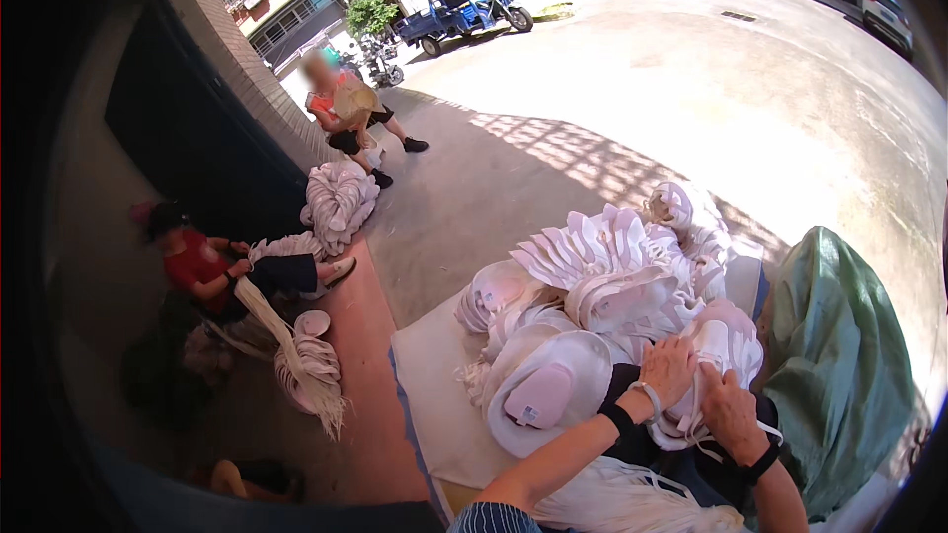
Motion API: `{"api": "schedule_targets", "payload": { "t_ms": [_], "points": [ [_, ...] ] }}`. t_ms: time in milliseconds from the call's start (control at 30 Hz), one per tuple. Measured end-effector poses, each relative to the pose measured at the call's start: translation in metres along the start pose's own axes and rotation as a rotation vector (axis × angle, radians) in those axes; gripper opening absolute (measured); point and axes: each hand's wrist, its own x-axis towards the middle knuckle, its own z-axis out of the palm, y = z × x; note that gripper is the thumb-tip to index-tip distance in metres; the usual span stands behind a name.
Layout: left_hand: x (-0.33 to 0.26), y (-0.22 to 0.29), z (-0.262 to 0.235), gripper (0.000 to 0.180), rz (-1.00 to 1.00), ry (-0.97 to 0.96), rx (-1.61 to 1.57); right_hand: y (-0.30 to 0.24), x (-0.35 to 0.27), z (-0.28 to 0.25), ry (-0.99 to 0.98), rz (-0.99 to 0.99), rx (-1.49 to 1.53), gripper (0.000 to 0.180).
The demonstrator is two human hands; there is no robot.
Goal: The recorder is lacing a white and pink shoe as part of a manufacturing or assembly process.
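A white and pale pink shoe upper (726, 333) lies over my lap at the right end of a pile. My left hand (670, 371) grips its left edge, fingers bent over the material. From the other side my right hand (729, 413) holds the same upper, its index finger pressed along the opening. Whether a lace is pinched between the fingers is too small to tell. White lace ends (713, 452) hang just below the right hand. A bundle of white laces (632, 498) lies beneath my left forearm. Each wrist wears a black band.
Stacked shoe uppers (602, 257) heap up before me on a pale sheet (434, 355). A green cloth cover (839, 365) stands at right. Two people sit at left, one in red (197, 262) handling laces beside more uppers (308, 360). A blue three-wheeler (464, 8) is parked beyond.
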Motion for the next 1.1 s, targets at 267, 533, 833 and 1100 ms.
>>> {"api": "schedule_targets", "payload": {
  "t_ms": [267, 533, 833, 1100],
  "points": [
    [-0.030, 0.001, -0.006, 0.020, 0.286, 0.036, 0.345, 0.004, -0.022, 0.005, -0.015, 0.100, -0.040, 0.041],
    [-0.022, -0.003, -0.005, 0.017, 0.323, 0.053, 0.396, 0.008, -0.021, -0.006, 0.000, 0.074, 0.059, 0.045],
    [-0.041, -0.009, 0.001, 0.047, 0.288, 0.006, 0.430, 0.013, -0.034, -0.003, 0.014, 0.074, 0.076, 0.052],
    [-0.043, 0.000, -0.003, 0.050, 0.257, -0.103, 0.320, 0.016, -0.042, 0.005, 0.064, 0.128, 0.142, 0.057]
  ]
}}
